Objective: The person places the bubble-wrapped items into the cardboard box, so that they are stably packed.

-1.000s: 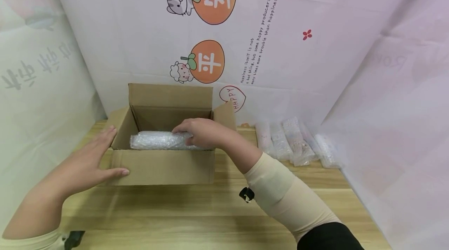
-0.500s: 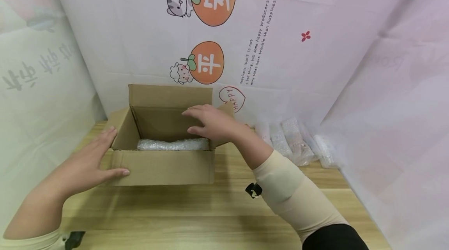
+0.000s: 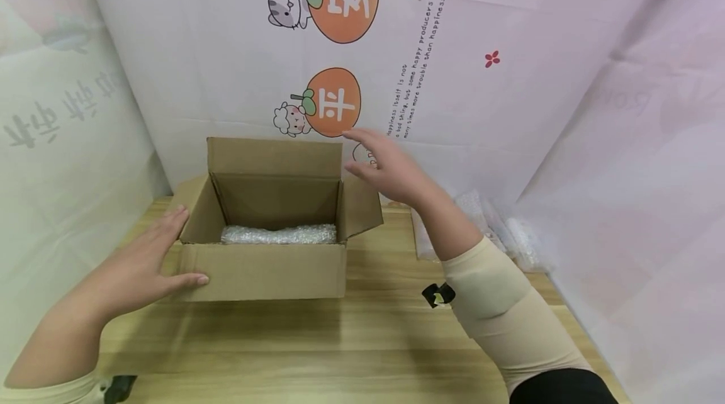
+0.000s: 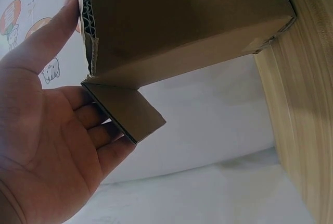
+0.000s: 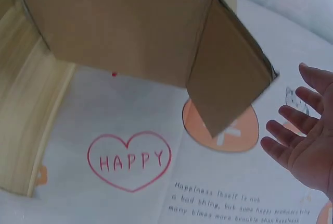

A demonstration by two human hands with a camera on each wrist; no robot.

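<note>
On the pale wood-grain table (image 3: 260, 344): open brown cardboard box (image 3: 260, 272), clear plastic-wrapped packets (image 3: 523, 246) to its right. Clear bubble-wrap bundle (image 3: 277, 235) lies along box's near side, seemingly settled; right hand (image 3: 391, 166) now comes away empty, fingers spread, above box's right side. Left hand (image 3: 136, 263) touches box's left corner, fingers straight, thumb apart.

wood-grain table (image 3: 283, 344) | open cardboard box (image 3: 263, 272) | bubble-wrapped packages (image 3: 525, 243) at right

Left hand (image 3: 133, 272) lower, thumb (image 3: 184, 280) spread wide, right hand (image 3: 391, 168) raised, fingers (image 5: 296, 117) loosely extended.
</note>
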